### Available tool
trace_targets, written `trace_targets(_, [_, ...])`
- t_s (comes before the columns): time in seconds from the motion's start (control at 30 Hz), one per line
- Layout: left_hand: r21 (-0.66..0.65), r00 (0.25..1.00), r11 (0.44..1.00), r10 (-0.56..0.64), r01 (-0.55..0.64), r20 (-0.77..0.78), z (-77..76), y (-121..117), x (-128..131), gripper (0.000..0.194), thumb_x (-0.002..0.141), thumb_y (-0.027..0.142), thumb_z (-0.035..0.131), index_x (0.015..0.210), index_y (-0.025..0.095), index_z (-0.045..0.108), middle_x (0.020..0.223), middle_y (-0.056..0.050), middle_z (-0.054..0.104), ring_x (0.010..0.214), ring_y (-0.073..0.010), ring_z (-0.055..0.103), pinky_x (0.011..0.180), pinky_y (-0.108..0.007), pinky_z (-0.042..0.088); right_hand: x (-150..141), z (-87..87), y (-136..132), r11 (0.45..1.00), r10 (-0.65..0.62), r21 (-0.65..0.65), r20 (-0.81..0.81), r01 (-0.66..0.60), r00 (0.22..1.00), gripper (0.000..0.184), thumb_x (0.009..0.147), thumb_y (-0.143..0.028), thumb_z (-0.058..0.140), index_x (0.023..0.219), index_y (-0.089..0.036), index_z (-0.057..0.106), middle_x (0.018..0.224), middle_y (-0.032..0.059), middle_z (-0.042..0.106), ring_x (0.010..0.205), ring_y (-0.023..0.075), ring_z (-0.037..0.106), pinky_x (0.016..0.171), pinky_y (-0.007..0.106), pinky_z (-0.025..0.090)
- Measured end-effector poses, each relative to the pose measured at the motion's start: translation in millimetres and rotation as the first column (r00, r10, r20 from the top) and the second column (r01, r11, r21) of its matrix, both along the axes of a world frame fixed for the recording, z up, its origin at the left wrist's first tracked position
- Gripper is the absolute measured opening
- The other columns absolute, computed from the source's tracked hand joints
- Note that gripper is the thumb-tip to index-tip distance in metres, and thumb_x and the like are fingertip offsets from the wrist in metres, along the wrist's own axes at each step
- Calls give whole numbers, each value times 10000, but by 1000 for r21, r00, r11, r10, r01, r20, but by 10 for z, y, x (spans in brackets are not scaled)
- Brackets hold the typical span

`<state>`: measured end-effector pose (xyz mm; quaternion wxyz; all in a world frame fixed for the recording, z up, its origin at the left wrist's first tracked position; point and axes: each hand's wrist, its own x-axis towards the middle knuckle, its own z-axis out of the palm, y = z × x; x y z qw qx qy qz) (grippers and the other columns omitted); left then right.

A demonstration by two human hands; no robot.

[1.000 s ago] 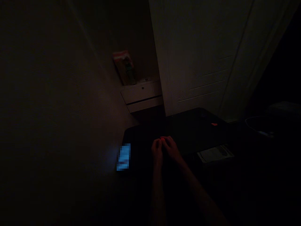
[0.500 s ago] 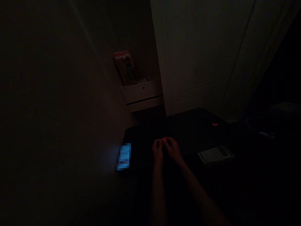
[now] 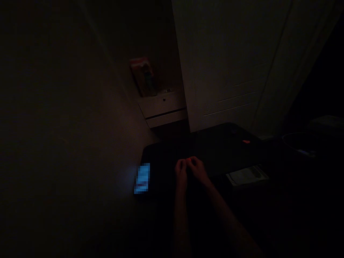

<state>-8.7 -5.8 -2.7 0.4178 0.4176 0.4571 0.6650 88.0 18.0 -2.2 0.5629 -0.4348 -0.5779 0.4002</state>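
Observation:
The scene is very dark. My left hand [image 3: 181, 169] and my right hand [image 3: 196, 167] meet over the near part of a dark table [image 3: 215, 143], fingertips pinched together. Between them shows a small red-orange piece [image 3: 188, 159]; its kind cannot be made out, as the fingers cover most of it. Another small red-orange piece [image 3: 246, 142] lies on the table to the right, apart from both hands. A lit screen [image 3: 142, 178], blurred into blocks, rests at the table's left end.
Behind the table stand a pale panelled door [image 3: 223, 64] and a white drawer unit [image 3: 163, 107] with a red-topped package [image 3: 142, 77] on it. Papers [image 3: 247, 175] lie below the table's right front edge. A pale cable [image 3: 292, 136] curves at the far right.
Both hands stay pinched together around the red-orange piece, with only slight finger movement. The view has shifted a little; the other things lie where they were.

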Motion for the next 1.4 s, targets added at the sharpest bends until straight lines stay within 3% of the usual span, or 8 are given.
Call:
trace_targets(0.33, [-37,994,999,-34,38,101,-19,7,28,452,814,611,724,880,166,677,858,-27,664,786,-151,608,750,-259,469,-2,33,-9,1000,17,4,-15,-16,1000,374,859,-569,604,749,-212,608,685,1,608,658,176,552,611,281,441])
trace_targets(0.63, [3,986,999,45,-46,163,42,20,31,399,785,517,797,961,175,689,950,-47,696,860,-155,650,795,-271,488,2,77,-21,998,46,-34,-152,-51,987,398,874,-575,634,924,-194,738,930,87,764,873,253,696,775,343,540])
trace_targets(0.87, [15,977,997,65,-70,204,-9,52,17,391,768,460,821,1000,173,688,982,-45,690,895,-156,652,827,-282,498,14,85,-16,999,47,-20,-119,-50,992,427,868,-575,625,939,-192,798,957,94,792,905,271,720,834,380,557])
trace_targets(1.17, [-9,983,994,107,-107,146,-58,77,-22,394,770,502,795,927,154,702,872,-29,679,790,-136,617,753,-252,471,-1,109,-19,998,52,-24,-122,-56,991,343,832,-510,686,931,-194,777,965,92,789,937,265,718,874,389,552])
trace_targets(1.4, [38,993,995,88,-91,74,-89,85,-31,422,813,561,753,912,159,675,847,-18,642,785,-139,590,738,-247,471,15,94,12,992,118,-25,-124,-122,985,350,839,-524,659,889,-188,743,874,62,760,842,229,691,792,341,543])
